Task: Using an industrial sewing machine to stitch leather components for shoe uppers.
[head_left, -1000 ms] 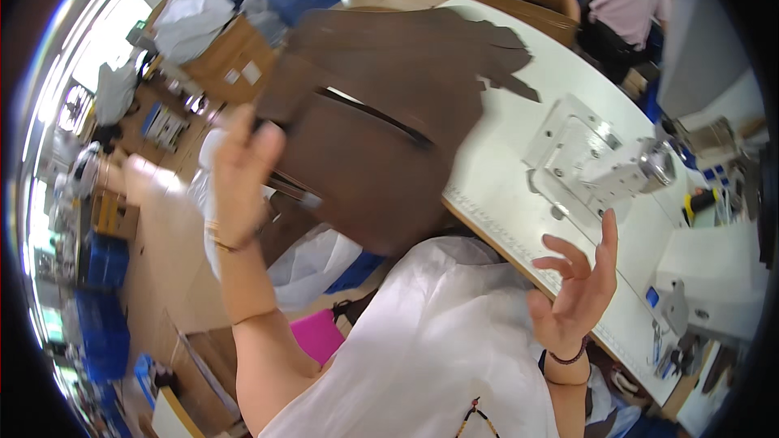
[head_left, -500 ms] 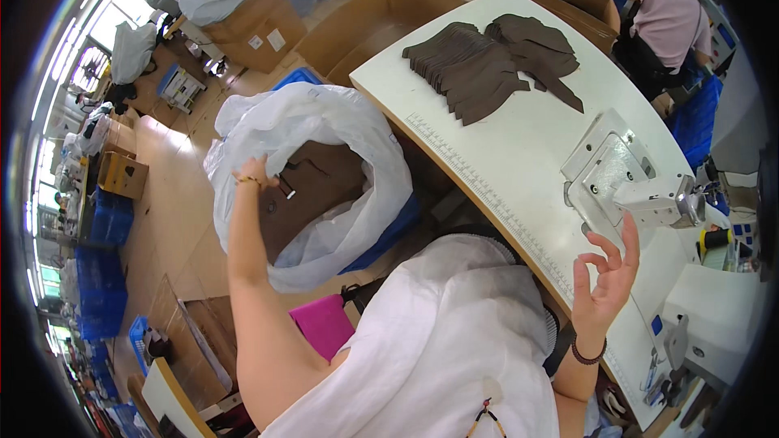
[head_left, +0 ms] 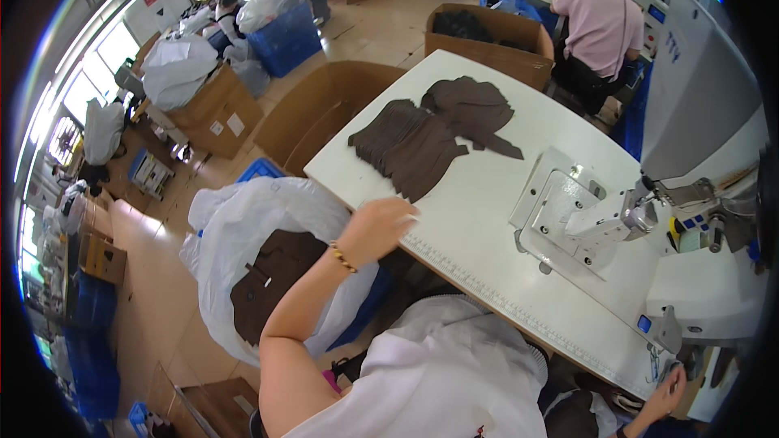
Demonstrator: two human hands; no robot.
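My left hand (head_left: pixel 377 231) is over the near edge of the white sewing table (head_left: pixel 471 231), just below a fanned stack of dark brown cut pieces (head_left: pixel 406 146). Its fingers are smeared by motion, so I cannot make out whether they hold anything. A second pile of brown pieces (head_left: pixel 471 109) overlaps the stack on its right. Far to the lower right, my right hand (head_left: pixel 667 396) is at the table's corner, close to small metal tweezers or snips (head_left: pixel 653 363). Its fingers are small and partly lost against dark parts there.
Left of the table stands a white plastic bag (head_left: pixel 235 211), open, with brown pieces (head_left: pixel 276 276) inside. A sewing machine (head_left: pixel 604 223) occupies the table's right side. Cardboard boxes (head_left: pixel 324 101) stand beyond the table. A person in a pink top (head_left: pixel 600 24) sits at the far right.
My left hand has left the bag and come right, over the table edge. My right hand has dropped from beside the machine to the lower right corner. The view has shifted.
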